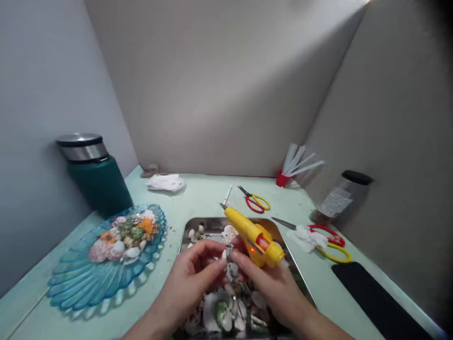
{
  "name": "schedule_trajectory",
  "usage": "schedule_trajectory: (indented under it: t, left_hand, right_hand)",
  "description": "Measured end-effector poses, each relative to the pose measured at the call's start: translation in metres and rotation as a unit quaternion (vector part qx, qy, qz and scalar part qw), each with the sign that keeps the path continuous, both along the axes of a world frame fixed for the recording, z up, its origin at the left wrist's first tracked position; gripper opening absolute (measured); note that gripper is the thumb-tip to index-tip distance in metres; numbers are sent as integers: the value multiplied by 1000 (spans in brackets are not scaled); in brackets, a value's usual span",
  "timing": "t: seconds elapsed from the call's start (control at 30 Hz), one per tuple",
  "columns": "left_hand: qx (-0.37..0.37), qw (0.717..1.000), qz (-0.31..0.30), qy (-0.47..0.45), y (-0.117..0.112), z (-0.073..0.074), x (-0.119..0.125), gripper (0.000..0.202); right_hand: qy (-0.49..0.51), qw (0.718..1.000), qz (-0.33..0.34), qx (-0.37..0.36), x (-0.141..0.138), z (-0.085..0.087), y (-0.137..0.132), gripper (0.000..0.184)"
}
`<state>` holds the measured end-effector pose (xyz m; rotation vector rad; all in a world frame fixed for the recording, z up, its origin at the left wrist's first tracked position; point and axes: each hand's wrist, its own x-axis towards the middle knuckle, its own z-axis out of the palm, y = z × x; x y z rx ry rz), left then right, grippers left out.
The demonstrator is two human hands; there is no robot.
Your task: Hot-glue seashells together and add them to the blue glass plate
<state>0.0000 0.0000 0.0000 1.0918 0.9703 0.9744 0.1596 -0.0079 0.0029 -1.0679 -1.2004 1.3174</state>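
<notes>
Over the metal tray, my left hand (194, 269) pinches a small white shell (224, 254) between thumb and fingers. It belongs to or touches a narrow cluster of small grey and white shells (231, 271) between my hands. My right hand (271, 283) is closed with its thumb against that cluster. A yellow glue gun (253, 233) with a lit red light lies over the right fingers, its nozzle pointing up and left; its handle is mostly hidden by the hand. Below, the tray (300, 274) holds many loose shells (226, 314).
At left stand a blue glass plate (81, 278) of shells and a green bottle (101, 184). Behind are folded tissue (165, 183), scissors (255, 200) and glue sticks (293, 160) in a red cup. At right are more scissors (334, 252), a jar (339, 198) and a black flat object (375, 297).
</notes>
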Motion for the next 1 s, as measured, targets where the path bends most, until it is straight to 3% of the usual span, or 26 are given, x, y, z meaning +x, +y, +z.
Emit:
schedule_trajectory:
  t: [0.23,0.47,0.7,1.0]
  left_hand:
    - [6,1000,3,1,-1,1,-2,24]
    - [-7,1000,3,2,1,1,-1,27]
    - [-12,1000,1,2,1,-3,-2,26]
    - [-8,1000,-1,-15,1,-2,-1,28]
  right_hand:
    - [-45,999,-27,-10,-3,-6,4,29]
    - [-73,995,-33,53,-2,-1,3,27]
    - [-6,1000,16,-12,-2,0,2,33]
    - [9,1000,-10,0,-5,0,3,31]
